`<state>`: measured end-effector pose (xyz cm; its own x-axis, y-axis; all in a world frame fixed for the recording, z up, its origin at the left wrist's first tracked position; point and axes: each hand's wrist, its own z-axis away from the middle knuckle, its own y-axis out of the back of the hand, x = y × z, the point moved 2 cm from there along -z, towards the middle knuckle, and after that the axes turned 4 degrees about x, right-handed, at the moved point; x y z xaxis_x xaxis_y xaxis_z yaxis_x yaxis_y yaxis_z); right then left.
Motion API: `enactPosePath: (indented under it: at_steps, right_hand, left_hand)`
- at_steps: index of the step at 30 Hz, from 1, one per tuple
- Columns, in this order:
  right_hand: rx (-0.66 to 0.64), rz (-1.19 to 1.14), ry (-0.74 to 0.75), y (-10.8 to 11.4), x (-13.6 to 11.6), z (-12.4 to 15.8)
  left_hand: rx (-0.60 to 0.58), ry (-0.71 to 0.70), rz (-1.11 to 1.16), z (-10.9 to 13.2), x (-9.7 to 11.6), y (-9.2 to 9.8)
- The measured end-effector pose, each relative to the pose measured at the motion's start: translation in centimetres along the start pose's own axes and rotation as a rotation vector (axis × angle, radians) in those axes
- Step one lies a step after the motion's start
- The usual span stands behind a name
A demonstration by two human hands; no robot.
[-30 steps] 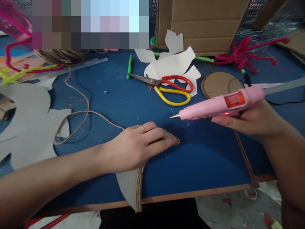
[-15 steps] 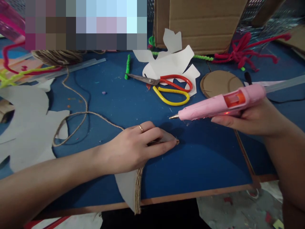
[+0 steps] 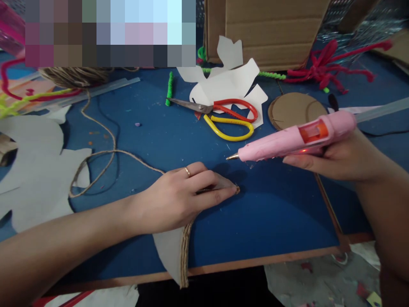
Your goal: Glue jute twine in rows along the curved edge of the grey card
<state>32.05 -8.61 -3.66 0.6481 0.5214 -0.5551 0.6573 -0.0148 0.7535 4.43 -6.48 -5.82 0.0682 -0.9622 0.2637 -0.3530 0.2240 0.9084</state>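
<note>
My left hand lies on a curved cardboard piece edged with jute twine, its fingers pressed together on the twine at the piece's tip. A ring sits on one finger. My right hand grips a pink hot glue gun, held level a little above the blue table. The gun's metal nozzle points left and hovers just above and right of my left fingertips, not touching them.
Scissors with red and yellow handles lie on white paper cut-outs. A cardboard disc, a cardboard box, red and green pipe cleaners, a twine spool and grey paper shapes surround the work spot. The table's front edge runs close below.
Almost nothing has moved; the view has shifted slightly and both hands keep their places.
</note>
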Motion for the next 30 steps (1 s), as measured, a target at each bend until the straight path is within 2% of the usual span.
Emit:
enactPosePath:
  at_steps: [9,19,30]
  right_hand:
    - [-0.008,0.010,0.017,0.05,0.00,-0.01]
    - [-0.023,-0.008,-0.051,-0.01,0.10,0.08]
    - [-0.009,0.002,0.003,-0.07,0.02,-0.11]
  left_hand:
    - [-0.046,0.039,0.048,0.04,0.01,0.05]
    - [-0.015,0.097,0.114,-0.50,-0.24,-0.10]
    - [-0.021,0.074,0.093,-0.40,-0.19,-0.07]
